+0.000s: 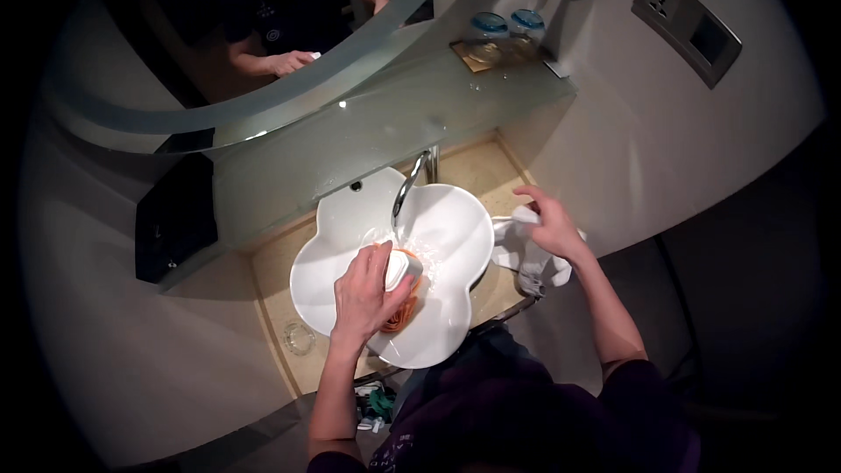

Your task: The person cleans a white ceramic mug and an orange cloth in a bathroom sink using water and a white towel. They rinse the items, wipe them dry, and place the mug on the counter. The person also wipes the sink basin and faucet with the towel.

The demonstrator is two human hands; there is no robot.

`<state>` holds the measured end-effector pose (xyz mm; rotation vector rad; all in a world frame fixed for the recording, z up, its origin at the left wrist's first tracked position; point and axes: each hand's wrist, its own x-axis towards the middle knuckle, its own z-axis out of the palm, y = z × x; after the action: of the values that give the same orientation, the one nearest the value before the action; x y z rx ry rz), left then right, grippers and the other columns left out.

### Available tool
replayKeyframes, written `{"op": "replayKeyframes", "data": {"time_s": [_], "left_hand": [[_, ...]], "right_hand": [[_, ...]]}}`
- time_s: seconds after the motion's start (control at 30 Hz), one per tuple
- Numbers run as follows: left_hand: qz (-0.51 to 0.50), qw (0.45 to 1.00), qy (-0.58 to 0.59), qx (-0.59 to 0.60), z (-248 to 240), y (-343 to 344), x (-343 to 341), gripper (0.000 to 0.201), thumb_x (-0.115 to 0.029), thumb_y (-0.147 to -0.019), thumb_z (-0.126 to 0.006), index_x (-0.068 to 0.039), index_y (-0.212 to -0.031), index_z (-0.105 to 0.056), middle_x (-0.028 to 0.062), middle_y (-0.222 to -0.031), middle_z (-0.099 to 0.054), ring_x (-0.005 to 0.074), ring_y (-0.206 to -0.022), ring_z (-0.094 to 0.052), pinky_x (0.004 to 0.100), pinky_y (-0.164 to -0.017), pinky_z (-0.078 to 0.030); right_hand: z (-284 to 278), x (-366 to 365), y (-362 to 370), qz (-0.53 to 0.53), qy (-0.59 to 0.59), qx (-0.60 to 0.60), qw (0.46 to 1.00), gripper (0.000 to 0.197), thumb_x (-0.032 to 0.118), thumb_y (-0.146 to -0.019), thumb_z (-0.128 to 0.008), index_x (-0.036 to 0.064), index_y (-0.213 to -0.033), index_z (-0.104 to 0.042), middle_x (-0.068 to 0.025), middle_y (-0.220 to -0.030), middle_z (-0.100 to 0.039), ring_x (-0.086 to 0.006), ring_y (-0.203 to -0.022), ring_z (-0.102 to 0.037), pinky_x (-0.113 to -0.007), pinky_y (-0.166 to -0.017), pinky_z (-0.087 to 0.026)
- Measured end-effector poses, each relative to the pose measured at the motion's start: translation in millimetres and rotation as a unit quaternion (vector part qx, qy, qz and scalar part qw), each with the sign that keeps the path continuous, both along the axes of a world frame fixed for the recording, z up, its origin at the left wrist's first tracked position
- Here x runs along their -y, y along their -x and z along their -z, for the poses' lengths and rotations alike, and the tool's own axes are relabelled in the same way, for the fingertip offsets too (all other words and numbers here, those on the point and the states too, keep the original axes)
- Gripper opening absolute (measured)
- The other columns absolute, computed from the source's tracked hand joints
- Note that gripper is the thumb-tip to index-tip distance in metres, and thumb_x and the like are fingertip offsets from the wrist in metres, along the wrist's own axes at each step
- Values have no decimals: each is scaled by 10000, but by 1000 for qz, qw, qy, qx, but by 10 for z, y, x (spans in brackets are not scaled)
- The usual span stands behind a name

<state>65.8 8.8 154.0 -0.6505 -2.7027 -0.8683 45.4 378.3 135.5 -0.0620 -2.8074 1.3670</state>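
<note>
My left hand (357, 296) is over the white, petal-shaped basin (469, 219), its fingers closed around a white, rounded object (401, 269) whose kind I cannot make out. Just below that object, an orange item with curved lines (399, 315) lies in the basin, partly covered by the hand. The chrome faucet (408, 188) arches over the bowl, and water splashes beneath its spout. To the right of the basin, my right hand (554, 226) grips a white cloth (526, 258), index finger stretched out. The cloth hangs down near the counter's front edge.
A frosted glass shelf (368, 127) runs behind the basin, with blue-rimmed glasses (489, 24) on its right end. A clear round dish (299, 338) sits on the beige counter (273, 276). A mirror (197, 52) hangs above; a socket panel (686, 24) is on the right wall.
</note>
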Motion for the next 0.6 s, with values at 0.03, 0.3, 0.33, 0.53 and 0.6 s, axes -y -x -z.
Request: {"op": "replayKeyframes", "data": {"time_s": [0.03, 0.3, 0.33, 0.53, 0.6], "left_hand": [[9, 1000, 21, -12, -63, 7, -54, 582, -288, -810, -816, -57, -1298, -602, 123, -1069, -644, 300, -876, -672, 398, -715, -564], [106, 969, 222, -13, -502, 188, -796, 951, -335, -804, -795, -118, -1603, -326, 152, -1015, -582, 324, -895, -637, 438, -722, -556], [100, 969, 228, -11, -532, 211, -854, 951, -335, -804, -795, -118, -1603, -326, 152, -1015, -582, 324, -895, -637, 438, -722, -556], [91, 965, 154, 192, -741, 307, -1210, 1130, -407, -775, -811, -148, -1657, -154, 190, -1042, -678, 355, -795, -670, 476, -766, -539], [97, 969, 111, 200, -726, 349, -1262, 1197, -411, -752, -844, -161, -1665, -111, 184, -1047, -708, 350, -758, -678, 458, -785, -541]], "right_hand": [[9, 2, 53, -41, 4, 33, 999, 647, -35, -767, -594, 70, -1398, -499, -185, -1039, -712, -289, -988, -686, -377, -918, -520], [-106, 209, 342, -251, 76, 25, 965, 629, -49, -759, -557, 110, -1360, -466, -243, -1108, -714, -399, -1065, -679, -446, -925, -512], [-145, 217, 381, -279, 100, 15, 955, 596, -49, -755, -556, 108, -1325, -482, -244, -1119, -712, -410, -1113, -678, -453, -931, -513], [-189, 378, 473, -347, 167, -29, 922, 547, -61, -672, -561, 77, -1200, -517, -274, -1103, -697, -472, -1082, -657, -507, -908, -514], [-83, 396, 519, -353, 194, -56, 913, 521, -57, -678, -568, 76, -1179, -521, -265, -1049, -704, -473, -1033, -666, -514, -879, -517]]}}
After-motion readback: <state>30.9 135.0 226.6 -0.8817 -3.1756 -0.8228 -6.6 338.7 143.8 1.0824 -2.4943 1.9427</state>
